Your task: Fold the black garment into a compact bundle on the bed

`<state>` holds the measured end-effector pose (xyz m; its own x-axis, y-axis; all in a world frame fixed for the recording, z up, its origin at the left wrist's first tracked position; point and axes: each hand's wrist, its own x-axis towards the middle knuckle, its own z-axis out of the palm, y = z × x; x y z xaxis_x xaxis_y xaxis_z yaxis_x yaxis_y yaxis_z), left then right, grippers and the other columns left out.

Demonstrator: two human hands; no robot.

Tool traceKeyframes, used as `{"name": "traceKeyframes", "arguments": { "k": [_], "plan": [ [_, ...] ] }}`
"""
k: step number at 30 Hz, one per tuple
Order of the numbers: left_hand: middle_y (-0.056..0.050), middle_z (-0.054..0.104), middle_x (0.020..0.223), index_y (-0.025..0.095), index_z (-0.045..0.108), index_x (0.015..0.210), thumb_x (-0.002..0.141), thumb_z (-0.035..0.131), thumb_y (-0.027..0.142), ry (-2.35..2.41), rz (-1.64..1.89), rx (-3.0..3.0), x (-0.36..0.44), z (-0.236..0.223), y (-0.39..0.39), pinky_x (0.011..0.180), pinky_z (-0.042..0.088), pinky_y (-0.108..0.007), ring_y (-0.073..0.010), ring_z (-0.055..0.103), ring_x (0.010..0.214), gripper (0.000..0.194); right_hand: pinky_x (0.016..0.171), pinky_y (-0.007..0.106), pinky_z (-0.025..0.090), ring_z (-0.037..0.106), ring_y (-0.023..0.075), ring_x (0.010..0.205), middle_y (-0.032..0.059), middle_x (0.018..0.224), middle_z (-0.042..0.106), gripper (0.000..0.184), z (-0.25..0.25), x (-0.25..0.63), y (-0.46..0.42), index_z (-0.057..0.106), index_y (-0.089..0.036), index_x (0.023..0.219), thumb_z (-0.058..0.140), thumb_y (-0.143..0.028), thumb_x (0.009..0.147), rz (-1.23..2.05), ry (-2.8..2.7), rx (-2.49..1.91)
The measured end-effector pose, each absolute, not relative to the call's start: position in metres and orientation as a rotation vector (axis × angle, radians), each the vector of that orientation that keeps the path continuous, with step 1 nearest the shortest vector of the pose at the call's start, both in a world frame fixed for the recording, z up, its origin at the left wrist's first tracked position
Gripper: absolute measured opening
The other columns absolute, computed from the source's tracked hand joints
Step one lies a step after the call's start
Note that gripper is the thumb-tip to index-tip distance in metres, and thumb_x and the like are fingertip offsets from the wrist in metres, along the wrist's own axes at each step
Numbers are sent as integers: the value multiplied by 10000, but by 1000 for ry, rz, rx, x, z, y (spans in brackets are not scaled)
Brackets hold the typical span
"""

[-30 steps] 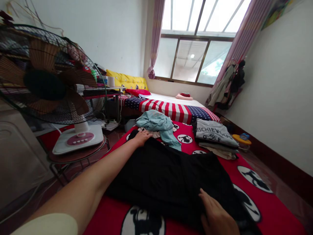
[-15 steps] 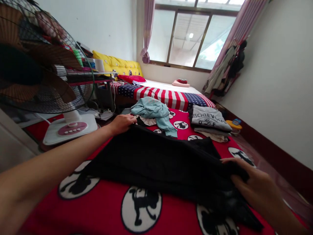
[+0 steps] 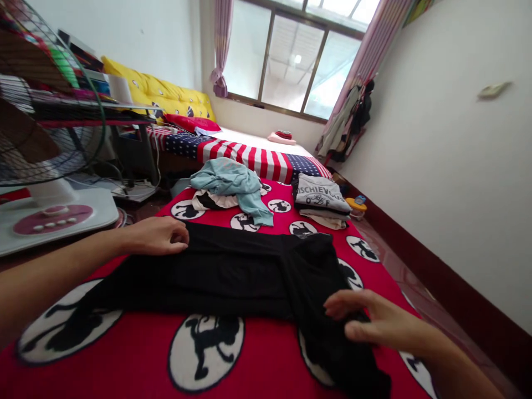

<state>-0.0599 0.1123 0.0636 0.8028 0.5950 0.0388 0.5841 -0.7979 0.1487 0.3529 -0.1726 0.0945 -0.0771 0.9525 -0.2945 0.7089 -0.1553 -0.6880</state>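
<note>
A black garment (image 3: 233,271) lies spread across the red blanket (image 3: 137,354), folded into a long band, with a sleeve-like length running toward me at its right end. Over its upper left edge is my left hand (image 3: 155,235), fingers loosely bent with a gap at the thumb and no cloth visibly drawn up in them. My right hand (image 3: 374,318) hovers over the garment's right part, thumb and fingers apart, holding nothing. Whether either hand still touches the cloth is hard to tell.
Beyond the garment sit a crumpled light-blue top (image 3: 228,180) and a folded clothes stack (image 3: 320,194) with a grey printed piece uppermost. At left stands a fan (image 3: 54,213). Another bed (image 3: 249,144) lies under the window, and a wall borders the right side.
The raised, stretched black garment has come down flat on the blanket. Both hands have let go of it, and the view has turned right.
</note>
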Motion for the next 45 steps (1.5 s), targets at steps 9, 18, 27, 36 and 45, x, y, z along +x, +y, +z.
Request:
{"name": "traceKeyframes", "arguments": {
  "k": [9, 18, 27, 36, 45],
  "plan": [
    [-92, 550, 1315, 214, 547, 1297, 861, 568, 281, 484, 673, 2522, 89, 36, 44, 1033, 422, -347, -221, 548, 1182, 441, 670, 312, 524, 659, 218, 829, 124, 1118, 670, 586, 29, 438, -49, 628, -161, 1099, 638, -172, 513, 219, -1097, -1904],
    [-77, 316, 1545, 257, 374, 1446, 867, 528, 524, 508, 519, 2535, 177, 16, 18, 1144, 191, -567, -306, 213, 1439, 656, 562, 267, 461, 575, 163, 587, 19, 632, 642, 289, 2, 460, -41, 668, -172, 752, 445, -276, 600, 121, -972, -1742],
    [-12, 392, 1508, 353, 534, 1321, 868, 497, 549, 487, 479, 2716, 175, -6, 11, 1123, 176, -603, -315, 288, 1409, 495, 1044, 431, 381, 538, 235, 1185, 95, 1220, 635, 422, 24, 408, -54, 635, -196, 1177, 412, -238, 821, -465, -1324, -1729],
    [-88, 335, 1536, 272, 458, 1394, 888, 428, 636, 453, 406, 2726, 156, 5, 7, 1147, 204, -502, -273, 263, 1424, 624, 1080, 563, 316, 299, 259, 1410, 58, 1514, 368, 569, -39, 397, -44, 331, -249, 1472, 234, -447, 948, -251, -2083, -2080],
    [-97, 261, 1566, 289, 363, 1457, 924, 301, 635, 1521, 275, 2605, -7, 14, 87, 1130, 116, -586, -347, 146, 1447, 638, 1094, 559, 299, 304, 267, 1407, 60, 1507, 378, 585, -40, 400, -42, 357, -251, 1465, 250, -451, 925, -227, -2024, -2077]
  ]
}}
